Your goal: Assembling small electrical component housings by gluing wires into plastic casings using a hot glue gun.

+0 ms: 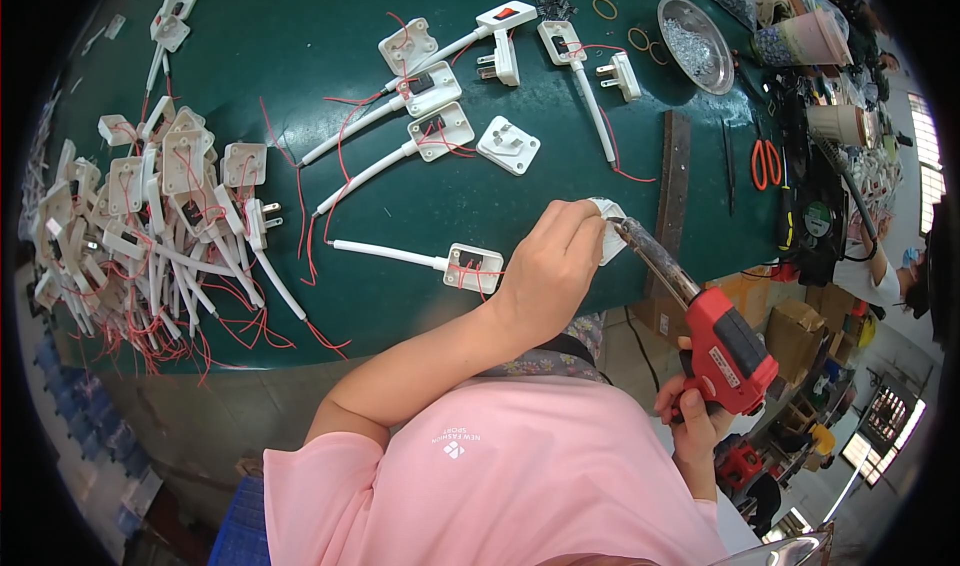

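Note:
My left hand [550, 266] is closed around a white plug piece [607, 209], whose far side shows past the fingertips. My right hand [695, 421] grips a red and black soldering gun [730, 351] by its handle. The long metal barrel points up and left, and its tip meets the plug piece or sits very close to it. Just left of my left wrist lies a white switch housing [473, 268] with a black part inside, a white cord and thin red wires leading toward that hand. A loose plug cover [509, 146] rests beyond it on the green table.
Several switch housings with cords [432, 88] lie further back. A big pile of wired housings [185, 176] fills the left. On the right are a dark metal bar [672, 181], orange-handled scissors [766, 164], a metal dish [695, 46] of small parts and a cup [800, 41].

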A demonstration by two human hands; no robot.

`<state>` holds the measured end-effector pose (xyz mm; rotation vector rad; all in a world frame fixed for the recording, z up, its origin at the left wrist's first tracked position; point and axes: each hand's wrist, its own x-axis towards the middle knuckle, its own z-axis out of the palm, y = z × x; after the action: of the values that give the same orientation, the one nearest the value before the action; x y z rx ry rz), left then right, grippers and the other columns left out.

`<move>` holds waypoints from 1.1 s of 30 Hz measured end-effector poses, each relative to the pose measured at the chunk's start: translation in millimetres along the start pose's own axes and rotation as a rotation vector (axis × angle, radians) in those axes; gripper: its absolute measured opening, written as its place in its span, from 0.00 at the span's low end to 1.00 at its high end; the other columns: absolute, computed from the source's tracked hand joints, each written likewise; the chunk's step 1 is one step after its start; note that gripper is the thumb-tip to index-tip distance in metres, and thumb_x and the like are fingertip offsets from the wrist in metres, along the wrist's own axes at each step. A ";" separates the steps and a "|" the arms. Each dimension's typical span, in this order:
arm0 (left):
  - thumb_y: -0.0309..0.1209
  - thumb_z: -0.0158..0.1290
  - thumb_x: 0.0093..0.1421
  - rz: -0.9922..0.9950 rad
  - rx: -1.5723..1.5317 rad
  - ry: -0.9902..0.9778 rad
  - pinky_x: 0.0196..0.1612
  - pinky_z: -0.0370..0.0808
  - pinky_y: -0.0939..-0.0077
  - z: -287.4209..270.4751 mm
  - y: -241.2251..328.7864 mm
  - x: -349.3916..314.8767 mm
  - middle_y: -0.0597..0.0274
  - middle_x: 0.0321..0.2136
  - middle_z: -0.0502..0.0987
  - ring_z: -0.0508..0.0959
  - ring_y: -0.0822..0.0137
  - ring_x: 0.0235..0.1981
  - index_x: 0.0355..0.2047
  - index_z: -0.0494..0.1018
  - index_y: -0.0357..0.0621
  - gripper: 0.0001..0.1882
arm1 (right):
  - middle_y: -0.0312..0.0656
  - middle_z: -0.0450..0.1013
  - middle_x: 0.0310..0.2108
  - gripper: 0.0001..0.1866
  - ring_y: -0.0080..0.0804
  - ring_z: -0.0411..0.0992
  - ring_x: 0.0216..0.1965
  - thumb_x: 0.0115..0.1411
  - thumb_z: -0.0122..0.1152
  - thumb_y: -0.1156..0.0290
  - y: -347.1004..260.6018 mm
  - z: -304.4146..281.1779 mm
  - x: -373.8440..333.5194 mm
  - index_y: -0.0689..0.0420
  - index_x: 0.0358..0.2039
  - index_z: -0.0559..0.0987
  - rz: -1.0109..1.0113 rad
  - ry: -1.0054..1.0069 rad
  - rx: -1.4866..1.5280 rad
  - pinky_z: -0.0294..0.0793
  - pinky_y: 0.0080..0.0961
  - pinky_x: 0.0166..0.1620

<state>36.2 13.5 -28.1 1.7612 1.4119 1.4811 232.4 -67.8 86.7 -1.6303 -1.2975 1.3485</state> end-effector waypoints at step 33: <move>0.15 0.55 0.51 0.035 0.040 -0.012 0.35 0.73 0.67 0.4 0.0 7.2 0.50 0.32 0.75 0.76 0.52 0.32 0.31 0.72 0.31 0.06 | 0.38 0.66 0.13 0.19 0.22 0.63 0.10 0.63 0.55 0.66 -37.7 9.3 154.2 0.68 0.48 0.69 -0.536 0.335 0.363 0.60 0.18 0.14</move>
<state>35.8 20.0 -25.0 1.8248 1.4217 1.4675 210.1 88.7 69.5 -1.0954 -1.1014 0.8735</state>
